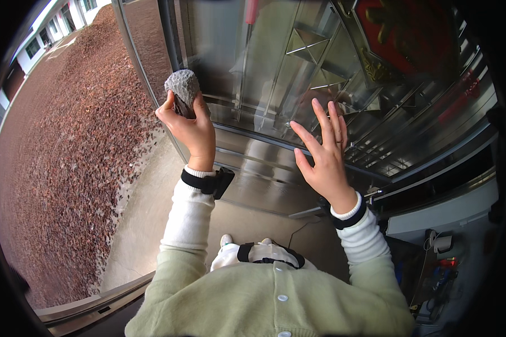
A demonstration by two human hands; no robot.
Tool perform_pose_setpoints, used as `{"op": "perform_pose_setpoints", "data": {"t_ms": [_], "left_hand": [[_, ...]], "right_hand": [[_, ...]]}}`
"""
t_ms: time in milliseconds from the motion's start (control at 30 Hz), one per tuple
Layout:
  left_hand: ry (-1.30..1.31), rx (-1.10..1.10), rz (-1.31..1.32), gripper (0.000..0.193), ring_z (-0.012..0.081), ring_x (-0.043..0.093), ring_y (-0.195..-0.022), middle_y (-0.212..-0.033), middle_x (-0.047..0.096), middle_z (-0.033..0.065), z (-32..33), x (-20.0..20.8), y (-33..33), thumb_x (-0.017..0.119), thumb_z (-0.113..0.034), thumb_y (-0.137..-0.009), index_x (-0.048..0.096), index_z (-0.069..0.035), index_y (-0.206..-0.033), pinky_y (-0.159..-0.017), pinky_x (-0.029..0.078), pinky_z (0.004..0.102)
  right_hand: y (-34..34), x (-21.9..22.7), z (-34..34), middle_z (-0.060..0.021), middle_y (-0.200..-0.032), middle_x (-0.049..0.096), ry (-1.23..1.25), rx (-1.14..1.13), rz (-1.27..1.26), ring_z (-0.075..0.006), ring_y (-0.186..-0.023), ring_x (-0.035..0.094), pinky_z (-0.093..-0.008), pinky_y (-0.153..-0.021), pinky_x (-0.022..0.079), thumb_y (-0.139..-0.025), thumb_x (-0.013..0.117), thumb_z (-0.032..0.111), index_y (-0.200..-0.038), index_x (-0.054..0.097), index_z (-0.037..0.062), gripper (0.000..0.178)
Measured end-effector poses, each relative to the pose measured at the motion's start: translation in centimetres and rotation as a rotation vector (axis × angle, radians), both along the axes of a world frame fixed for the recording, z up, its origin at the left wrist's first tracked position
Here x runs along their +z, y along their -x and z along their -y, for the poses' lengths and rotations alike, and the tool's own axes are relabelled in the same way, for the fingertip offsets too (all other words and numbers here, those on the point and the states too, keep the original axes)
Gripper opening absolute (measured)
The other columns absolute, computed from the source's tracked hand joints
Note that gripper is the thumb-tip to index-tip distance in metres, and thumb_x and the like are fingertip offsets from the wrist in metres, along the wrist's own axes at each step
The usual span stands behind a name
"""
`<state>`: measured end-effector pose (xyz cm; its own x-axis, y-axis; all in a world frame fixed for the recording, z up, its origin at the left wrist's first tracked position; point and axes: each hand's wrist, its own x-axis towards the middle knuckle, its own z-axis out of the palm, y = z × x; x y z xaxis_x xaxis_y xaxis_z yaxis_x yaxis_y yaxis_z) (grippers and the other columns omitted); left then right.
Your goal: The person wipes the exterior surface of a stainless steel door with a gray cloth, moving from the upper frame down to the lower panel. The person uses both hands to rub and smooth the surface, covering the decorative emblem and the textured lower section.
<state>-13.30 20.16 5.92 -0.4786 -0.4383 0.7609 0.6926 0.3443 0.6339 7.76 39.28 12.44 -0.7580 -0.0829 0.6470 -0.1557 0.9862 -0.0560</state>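
Note:
My left hand is closed around a rounded grey pad with a rough, fluffy-looking surface and a darker side toward my palm. The pad is at the left frame edge of a glass door; whether it presses on the glass, I cannot tell. Further right, my right hand is raised in front of the same door with fingers spread and nothing in them. It looks close to the pane, but contact cannot be made out. Metal bars with triangular shapes cross the door, and reflections show in the glass.
A red octagonal decoration with gold figures is at the upper right. Outside on the left, reddish-brown pieces cover the ground beside a concrete strip. Assorted items, including a white cup-like object, are at the lower right.

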Motion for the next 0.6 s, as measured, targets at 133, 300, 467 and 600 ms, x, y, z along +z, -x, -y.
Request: {"op": "perform_pose_setpoints", "data": {"t_ms": [133, 300, 467, 600], "left_hand": [[0.014, -0.075, -0.031, 0.056, 0.0328, 0.055, -0.107, -0.115, 0.05, 0.0173, -1.4, 0.3, -1.6, 0.082, -0.01, -0.089, 0.052, 0.005, -0.133, -0.096, 0.045, 0.0414], [0.048, -0.159, -0.079, 0.056, 0.0325, 0.055, -0.106, -0.114, 0.051, 0.0167, -3.2, 0.8, -4.2, 0.084, -0.008, -0.087, 0.053, 0.002, -0.133, -0.095, 0.046, 0.0404], [0.113, -0.189, -0.134, 0.058, 0.0338, 0.057, -0.104, -0.113, 0.054, 0.0164, -3.7, 1.5, -5.7, 0.086, -0.005, -0.083, 0.056, -0.001, -0.132, -0.092, 0.047, 0.0408], [0.344, -0.255, -0.226, 0.058, 0.0351, 0.061, -0.099, -0.111, 0.058, 0.0158, -2.3, 2.5, -5.4, 0.088, -0.005, -0.079, 0.06, -0.003, -0.13, -0.088, 0.05, 0.042]], "right_hand": [[-0.7, -0.5, 0.0, -0.0139, -0.17, 0.033, 0.026, -0.009, 0.017, -0.0396, -0.16, 0.021, -0.0578, -0.127, 0.016, -0.084, 0.075, 0.011, -0.136, 0.069, 0.0166, 0.053], [-1.7, -0.9, 0.0, -0.0135, -0.17, 0.033, 0.036, -0.018, 0.012, -0.0389, -0.16, 0.022, -0.0585, -0.126, 0.017, -0.084, 0.075, 0.011, -0.136, 0.069, 0.0175, 0.053], [-2.5, -0.9, 0.1, -0.0128, -0.17, 0.032, 0.037, -0.037, 0.005, -0.0381, -0.16, 0.022, -0.06, -0.125, 0.017, -0.084, 0.075, 0.011, -0.135, 0.069, 0.0168, 0.051], [-2.5, -0.8, -0.8, -0.0127, -0.171, 0.03, 0.019, -0.071, 0.009, -0.0374, -0.16, 0.022, -0.0603, -0.125, 0.017, -0.084, 0.074, 0.01, -0.137, 0.068, 0.0156, 0.054]]}}
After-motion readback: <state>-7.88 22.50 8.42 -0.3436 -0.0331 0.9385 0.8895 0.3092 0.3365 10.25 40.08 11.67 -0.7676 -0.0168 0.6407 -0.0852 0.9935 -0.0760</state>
